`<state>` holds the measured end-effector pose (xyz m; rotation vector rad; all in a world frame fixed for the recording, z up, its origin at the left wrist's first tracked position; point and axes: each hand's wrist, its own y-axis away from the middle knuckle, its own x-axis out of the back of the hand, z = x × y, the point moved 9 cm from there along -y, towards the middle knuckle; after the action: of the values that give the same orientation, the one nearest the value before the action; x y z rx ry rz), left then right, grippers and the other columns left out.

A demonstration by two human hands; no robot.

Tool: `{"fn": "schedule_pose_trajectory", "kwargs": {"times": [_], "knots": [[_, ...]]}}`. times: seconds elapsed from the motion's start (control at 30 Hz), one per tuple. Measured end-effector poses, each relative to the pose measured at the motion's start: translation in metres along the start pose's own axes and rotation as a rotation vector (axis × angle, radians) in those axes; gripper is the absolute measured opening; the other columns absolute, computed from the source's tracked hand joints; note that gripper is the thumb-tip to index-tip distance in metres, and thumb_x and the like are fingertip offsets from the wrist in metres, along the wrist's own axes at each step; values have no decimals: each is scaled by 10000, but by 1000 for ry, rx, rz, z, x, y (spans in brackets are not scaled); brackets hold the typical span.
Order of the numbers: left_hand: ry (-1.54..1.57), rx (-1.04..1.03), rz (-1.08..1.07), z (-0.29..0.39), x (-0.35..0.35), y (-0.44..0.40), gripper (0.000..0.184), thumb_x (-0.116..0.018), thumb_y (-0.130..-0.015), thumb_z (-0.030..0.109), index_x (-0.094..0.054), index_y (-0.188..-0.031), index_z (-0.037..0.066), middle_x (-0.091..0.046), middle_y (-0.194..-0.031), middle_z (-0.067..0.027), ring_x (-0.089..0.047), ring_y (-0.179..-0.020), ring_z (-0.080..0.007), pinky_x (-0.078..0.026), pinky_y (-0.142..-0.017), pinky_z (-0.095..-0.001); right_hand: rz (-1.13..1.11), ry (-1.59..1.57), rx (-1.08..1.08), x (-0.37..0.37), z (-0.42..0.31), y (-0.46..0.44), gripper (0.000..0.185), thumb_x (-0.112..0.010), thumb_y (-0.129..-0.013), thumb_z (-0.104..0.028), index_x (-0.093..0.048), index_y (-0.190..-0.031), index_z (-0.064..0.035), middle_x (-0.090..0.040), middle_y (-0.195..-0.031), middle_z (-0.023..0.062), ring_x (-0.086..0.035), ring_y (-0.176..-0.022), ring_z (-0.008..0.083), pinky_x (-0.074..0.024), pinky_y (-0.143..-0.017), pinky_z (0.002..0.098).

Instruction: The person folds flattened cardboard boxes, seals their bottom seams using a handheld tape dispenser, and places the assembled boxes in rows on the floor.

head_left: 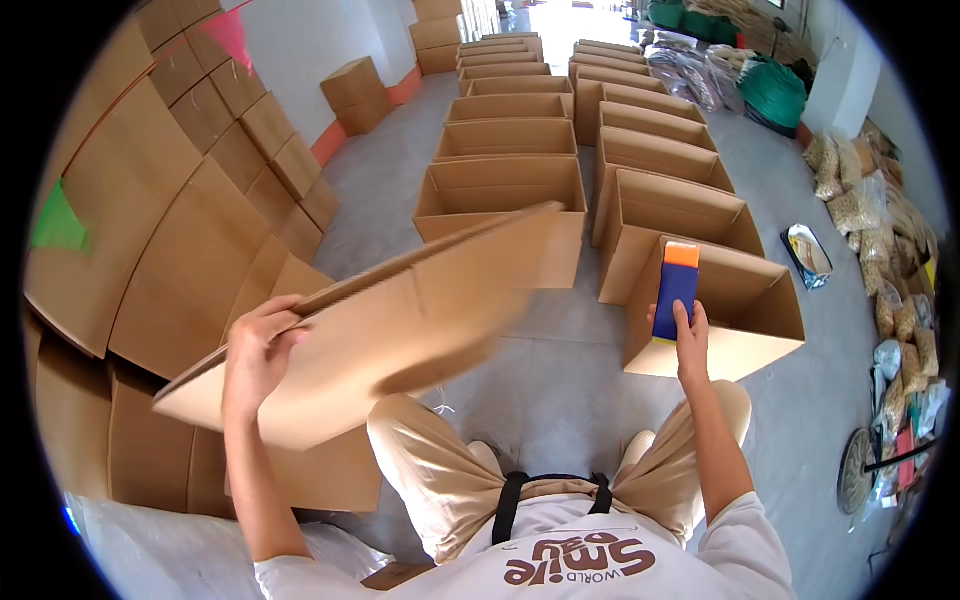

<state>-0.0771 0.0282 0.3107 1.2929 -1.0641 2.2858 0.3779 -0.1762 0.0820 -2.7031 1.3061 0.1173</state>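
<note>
Left hand: the left hand (262, 350) has its fingers closed over the upper edge of a flat cardboard box (400, 330), near one end; the grip is narrow for so broad a sheet.
Flat cardboard box: held tilted over the floor (535, 365) in front of the left knee, its far end blurred; that end overlaps the front box of the left row (568, 262) in view, but whether the two touch I cannot tell.
Right hand: the right hand (692, 335) has its fingers wrapped round the lower part of a blue block with an orange end (677, 285); thumb on the near face, orange end pointing away; what the block is I cannot tell.
Open box: the nearest open box of the right row (745, 350) stands just beyond the right hand, its top open; the block overlaps its near left corner in view.
Sheet risk: held at one end by one hand, the sheet could twist or sag; its far end could then knock the left row out of line or crease a corner.
Block risk: with the right hand taken up, a slipping sheet would be hard to catch; a loosened grip could drop the block into the open box or onto the floor.
Side risk: the carton stack (165, 270) stands close on the left; a wide swing could scrape it.
</note>
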Motion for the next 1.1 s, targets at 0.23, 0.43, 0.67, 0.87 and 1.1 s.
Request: {"fn": "schedule_pose_trajectory", "kwargs": {"times": [0.23, 0.43, 0.67, 0.87, 1.1], "knots": [[331, -409, -402, 42, -144, -12, 106, -657, -742, 26, -587, -753, -53, -624, -895, -154, -591, -693, -290, -463, -616, -331, -132, -94, 8, 3, -14, 6, 209, -454, -938, -160, -493, -1057, 7, -642, -886, 135, -640, -783, 190, -517, -725, 306], [246, -247, -571, 68, -241, 13, 230, -570, -823, 252, -645, -889, 44, -545, -1176, -114, -523, -984, -289, -393, -892, -371, -523, 40, -280, -37, -5, 56, 445, -597, -854, -252, -448, -1176, 17, -590, -927, 108, -601, -797, 197, -503, -704, 331], [135, -172, -370, 60, -248, 32, 354, -514, -684, 145, -592, -1022, 74, -347, -1391, -213, -425, -1182, -323, -220, -1049, -448, -703, 1105, 44, -61, -23, 80, 711, -790, -643, -396, -445, -1096, 28, -534, -1076, 218, -546, -976, 323, -435, -838, 355], [593, 588, 190, 7, -224, 94, 617, -580, -672, 130, -369, -1250, 88, -445, -1217, -186, -500, -1017, -268, -374, -890, -452, -571, 1281, 98, -68, -29, 101, 496, -703, -731, -366, -441, -895, 22, -597, -707, 212, -609, -671, 365, -489, -629, 415], [1324, 1101, -208, 22, -244, 148, 251, -522, -762, 56, -457, -1005, 54, -555, -866, -57, -563, -800, -178, -490, -663, -352, -412, 1219, 437, -92, -59, 70, 457, -658, -780, -341, -430, -905, 35, -580, -635, 209, -592, -602, 381, -472, -559, 437]]}}
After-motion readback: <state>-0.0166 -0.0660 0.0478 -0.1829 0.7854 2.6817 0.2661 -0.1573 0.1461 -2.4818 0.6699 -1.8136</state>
